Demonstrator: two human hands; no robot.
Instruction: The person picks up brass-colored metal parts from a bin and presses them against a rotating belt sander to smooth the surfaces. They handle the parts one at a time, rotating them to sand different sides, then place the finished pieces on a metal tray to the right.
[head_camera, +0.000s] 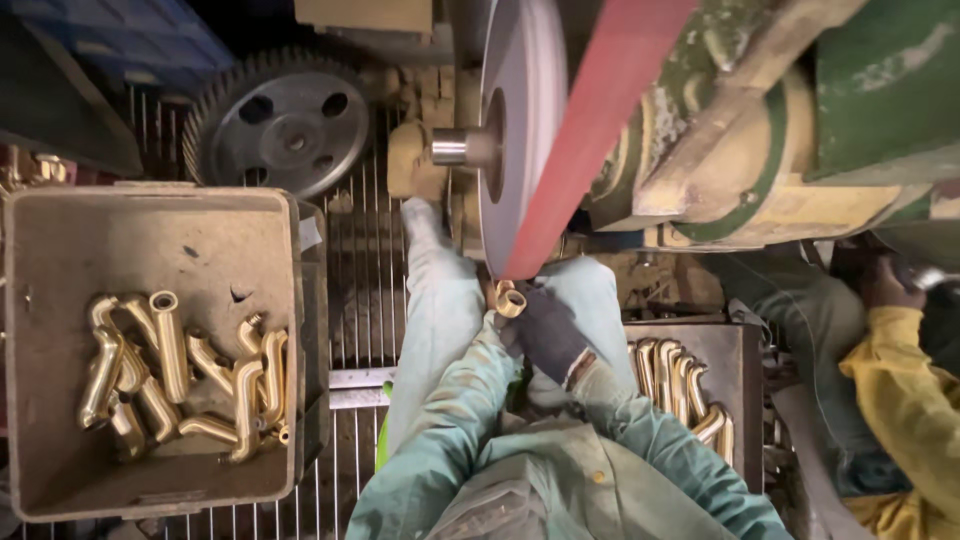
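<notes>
My right hand, in a dark glove, is shut on a short brass pipe fitting. It holds the fitting's open end up against the lower edge of a red abrasive belt. The belt runs over a large grey wheel. My left hand meets the fitting from the left. It is almost wholly hidden by its pale green sleeve, so its grip cannot be made out. Both forearms come together just above my knees.
A grey bin on the left holds several bent brass tubes. A dark bin on the right holds more tubes. A toothed gear lies on the wire grate. Another person's yellow sleeve is at far right.
</notes>
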